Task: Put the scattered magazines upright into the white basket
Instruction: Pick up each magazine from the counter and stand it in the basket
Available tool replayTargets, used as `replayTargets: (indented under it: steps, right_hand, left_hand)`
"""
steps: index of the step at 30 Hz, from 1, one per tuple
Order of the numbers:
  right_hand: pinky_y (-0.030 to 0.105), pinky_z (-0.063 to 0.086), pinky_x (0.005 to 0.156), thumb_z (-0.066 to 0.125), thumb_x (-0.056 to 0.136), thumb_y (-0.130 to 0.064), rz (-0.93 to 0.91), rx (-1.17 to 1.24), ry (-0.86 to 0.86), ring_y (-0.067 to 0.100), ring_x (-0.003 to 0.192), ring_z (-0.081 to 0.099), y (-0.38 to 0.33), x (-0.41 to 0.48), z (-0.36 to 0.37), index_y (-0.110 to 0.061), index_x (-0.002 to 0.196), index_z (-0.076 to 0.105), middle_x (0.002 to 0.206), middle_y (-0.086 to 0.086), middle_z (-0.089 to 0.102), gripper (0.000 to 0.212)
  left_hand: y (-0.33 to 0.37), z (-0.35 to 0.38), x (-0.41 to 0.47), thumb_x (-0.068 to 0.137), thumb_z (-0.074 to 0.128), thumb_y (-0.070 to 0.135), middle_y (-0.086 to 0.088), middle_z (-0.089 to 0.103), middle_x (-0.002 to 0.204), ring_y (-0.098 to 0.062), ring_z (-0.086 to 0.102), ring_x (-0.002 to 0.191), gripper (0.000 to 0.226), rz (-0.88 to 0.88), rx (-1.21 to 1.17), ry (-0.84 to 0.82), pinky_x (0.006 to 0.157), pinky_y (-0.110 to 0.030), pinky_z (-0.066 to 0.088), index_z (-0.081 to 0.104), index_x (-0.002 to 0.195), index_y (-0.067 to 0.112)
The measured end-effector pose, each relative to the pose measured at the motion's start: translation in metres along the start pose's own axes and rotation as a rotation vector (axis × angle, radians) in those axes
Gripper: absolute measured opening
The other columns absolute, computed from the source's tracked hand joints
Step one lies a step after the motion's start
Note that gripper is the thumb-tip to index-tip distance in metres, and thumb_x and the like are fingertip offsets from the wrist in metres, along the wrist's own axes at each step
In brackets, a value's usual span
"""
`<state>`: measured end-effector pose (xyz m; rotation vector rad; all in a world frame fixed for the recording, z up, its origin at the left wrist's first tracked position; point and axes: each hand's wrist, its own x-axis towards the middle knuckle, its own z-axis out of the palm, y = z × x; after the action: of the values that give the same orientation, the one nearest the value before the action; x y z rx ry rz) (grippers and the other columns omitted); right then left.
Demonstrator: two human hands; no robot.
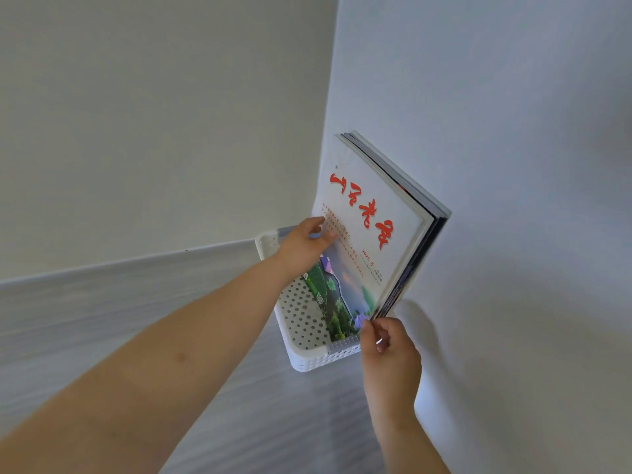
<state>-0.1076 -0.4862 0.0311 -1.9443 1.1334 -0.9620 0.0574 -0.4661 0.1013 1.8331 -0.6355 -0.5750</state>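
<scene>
We look down along two bare forearms to a white perforated basket (309,331) standing on a pale grey wood-grain surface (102,323), pushed close to a light wall (513,165) on the right. A stack of magazines (386,230) stands on end inside the basket, leaning toward that wall; whether it touches the wall we cannot tell. The front magazine (367,234) shows a white cover with large red brush lettering above a picture of green hills and water. Behind it we see the edges of several darker issues.

The left hand (302,246) reaches across the basket's far corner, and its fingers (325,234) lie flat and spread against the left edge of the front cover, pressing rather than gripping. The right hand (390,350) rises from below beside the basket's near right corner, with its thumb and fingertips pinched on the lower right corner of the stack where the page edges fan. The two hands are well apart, one at each side of the stack. The basket's near wall hides the bottom edge of the magazines.
</scene>
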Motion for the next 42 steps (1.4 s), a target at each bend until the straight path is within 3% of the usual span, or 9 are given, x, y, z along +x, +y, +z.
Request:
replayTargets:
  steps: [5,10,19,23,25,27,31,38,42]
  right_hand:
    - [0.013,0.031,0.051,0.057,0.081,-0.009,-0.073,0.007,-0.016,0.015,0.059,0.047,-0.016,-0.02,-0.003,-0.011,0.08,0.064,0.064,-0.004,0.055,0.007]
    - [0.013,0.034,0.056,0.058,0.078,-0.005,-0.2,0.06,-0.139,0.008,0.063,0.049,-0.044,-0.064,0.01,-0.022,0.072,0.057,0.062,-0.019,0.048,0.018]
    - [0.024,0.037,0.075,0.066,0.075,-0.006,-0.419,-0.066,-0.627,0.027,0.088,0.061,-0.084,-0.193,0.078,-0.006,0.087,0.066,0.086,0.008,0.069,0.012]
    - [0.019,0.05,0.057,0.09,0.036,-0.023,-0.706,-0.194,-0.797,0.013,0.069,0.07,-0.106,-0.266,0.114,-0.013,0.074,0.069,0.073,0.003,0.073,0.045]
    - [0.023,0.052,0.081,0.084,0.049,-0.04,-0.758,-0.275,-0.918,0.017,0.099,0.065,-0.114,-0.298,0.127,-0.016,0.098,0.066,0.104,0.012,0.07,0.058]
    - [0.03,0.033,0.106,0.064,0.066,-0.057,-0.795,-0.386,-0.946,0.022,0.12,0.051,-0.118,-0.327,0.134,-0.023,0.114,0.059,0.131,0.012,0.054,0.059]
    - [0.03,-0.007,0.112,0.04,0.057,-0.064,-0.788,-0.604,-0.954,0.022,0.091,0.069,-0.117,-0.35,0.142,-0.025,0.09,0.072,0.105,0.005,0.071,0.06]
    - [0.027,-0.008,0.11,0.032,0.066,-0.061,-0.74,-0.734,-1.041,0.019,0.096,0.067,-0.118,-0.35,0.141,-0.026,0.097,0.069,0.112,0.004,0.068,0.059]
    - [0.024,-0.007,0.109,0.048,0.062,-0.062,-0.736,-0.741,-1.0,0.015,0.098,0.066,-0.117,-0.351,0.138,-0.028,0.098,0.068,0.113,0.003,0.068,0.054]
  left_hand:
    - [-0.025,-0.037,-0.05,0.09,0.05,0.015,-0.01,0.065,0.111,-0.012,0.056,0.09,0.027,-0.019,0.042,0.068,0.082,-0.021,0.04,0.058,0.115,0.009]
    - [-0.077,-0.112,-0.124,0.086,0.051,0.003,-0.006,0.063,0.082,-0.011,0.057,0.067,0.017,-0.058,0.14,0.258,0.075,-0.022,0.04,0.065,0.097,0.004]
    - [-0.195,-0.256,-0.303,0.084,0.055,0.007,-0.015,0.071,0.096,-0.033,0.063,0.091,0.013,-0.416,0.314,0.65,0.085,-0.036,0.045,0.068,0.089,0.008]
    - [-0.237,-0.289,-0.371,0.082,0.057,0.005,-0.019,0.067,0.11,-0.034,0.06,0.103,0.017,-0.552,0.348,0.745,0.09,-0.038,0.043,0.067,0.097,0.004]
    - [-0.255,-0.299,-0.394,0.082,0.058,0.005,-0.022,0.058,0.122,-0.036,0.053,0.112,0.027,-0.637,0.345,0.715,0.095,-0.039,0.041,0.062,0.108,0.004]
    - [-0.27,-0.307,-0.411,0.083,0.058,0.016,-0.019,0.047,0.134,-0.037,0.045,0.121,0.044,-0.732,0.411,0.652,0.101,-0.04,0.037,0.049,0.125,0.006]
    - [-0.28,-0.315,-0.424,0.083,0.053,0.04,-0.01,0.043,0.139,-0.032,0.038,0.127,0.064,-0.787,0.571,0.557,0.103,-0.039,0.035,0.026,0.137,0.018]
    - [-0.273,-0.325,-0.414,0.087,0.055,0.016,-0.019,0.051,0.132,-0.036,0.048,0.119,0.046,-0.69,-0.107,0.734,0.098,-0.04,0.037,0.041,0.129,0.003]
    - [-0.273,-0.341,-0.412,0.087,0.055,0.013,-0.026,0.055,0.119,-0.038,0.051,0.11,0.042,-0.739,-0.355,0.793,0.095,-0.042,0.039,0.046,0.124,-0.005]
